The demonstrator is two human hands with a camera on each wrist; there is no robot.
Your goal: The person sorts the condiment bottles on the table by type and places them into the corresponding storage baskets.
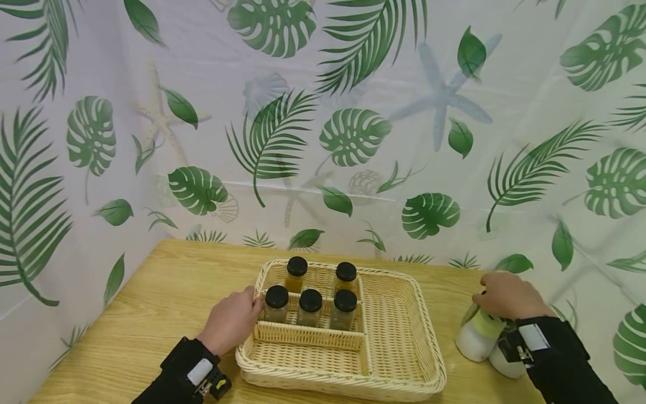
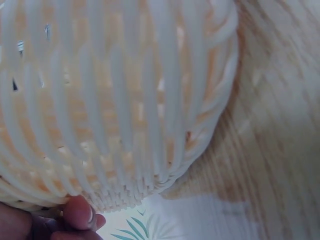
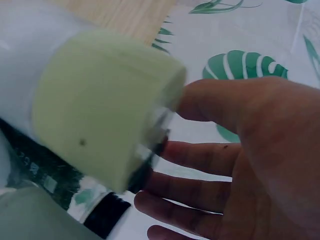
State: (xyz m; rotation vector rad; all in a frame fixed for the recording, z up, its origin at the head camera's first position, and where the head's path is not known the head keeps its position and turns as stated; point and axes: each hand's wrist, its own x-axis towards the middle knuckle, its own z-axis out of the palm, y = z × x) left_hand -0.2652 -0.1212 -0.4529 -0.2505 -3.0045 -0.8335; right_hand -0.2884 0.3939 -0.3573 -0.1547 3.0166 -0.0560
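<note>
My left hand [image 1: 233,318] grips the left rim of a cream woven basket [image 1: 398,314]; in the left wrist view its fingers [image 2: 79,214] curl at the basket's edge. Five black-lidded glass jars stand in the basket's left compartments, among them an amber-filled jar [image 1: 295,280]. At the right, my right hand [image 1: 512,294] pinches a small black-lidded jar [image 1: 470,314], mostly hidden behind a white bottle with a pale yellow-green cap [image 3: 107,100]. The thumb lies close beside that cap.
A second white bottle [image 1: 506,362] stands below my right wrist. Near it, the right wrist view shows a dark labelled item with a black cap [image 3: 107,212]. The wooden table [image 1: 187,280] meets a leaf-printed curtain [image 1: 353,219] at the back.
</note>
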